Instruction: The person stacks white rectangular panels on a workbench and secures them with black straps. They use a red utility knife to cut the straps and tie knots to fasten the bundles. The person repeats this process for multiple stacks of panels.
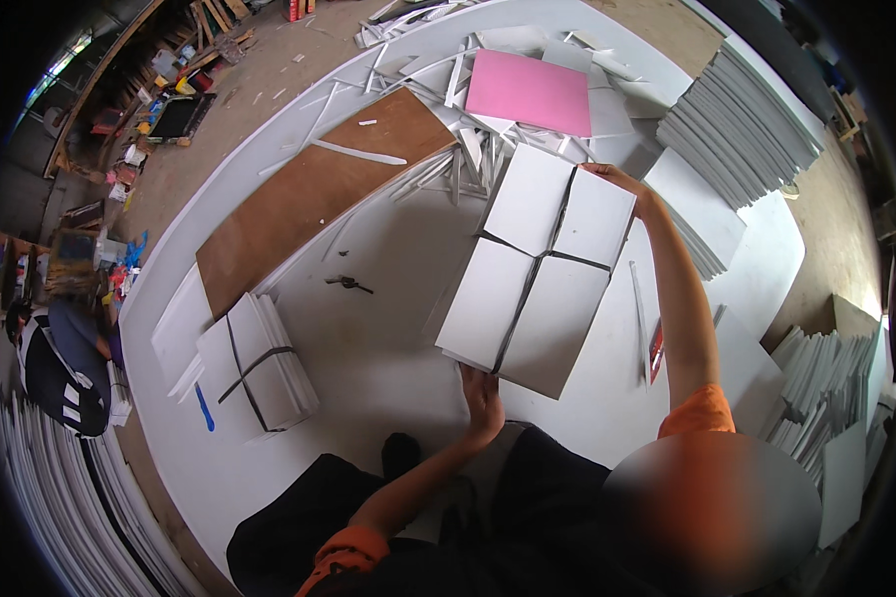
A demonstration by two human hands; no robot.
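A thick bundle of white boards, tied crosswise with dark straps, is raised and tilted between my two hands. My left hand grips its near edge, the fingertips hidden beneath it. Up at the far right corner, my right hand is closed on the edge, thumb side showing. To the left, a second bundle of boards, strapped the same way, rests on the white work surface. A small dark object, too small to name, lies between the two bundles.
A brown board and a pink sheet lie among white offcuts at the back. Tall stacks of grey-white sheets stand at right. A slim blue tool sits by the left bundle, and a red-handled tool near my right forearm.
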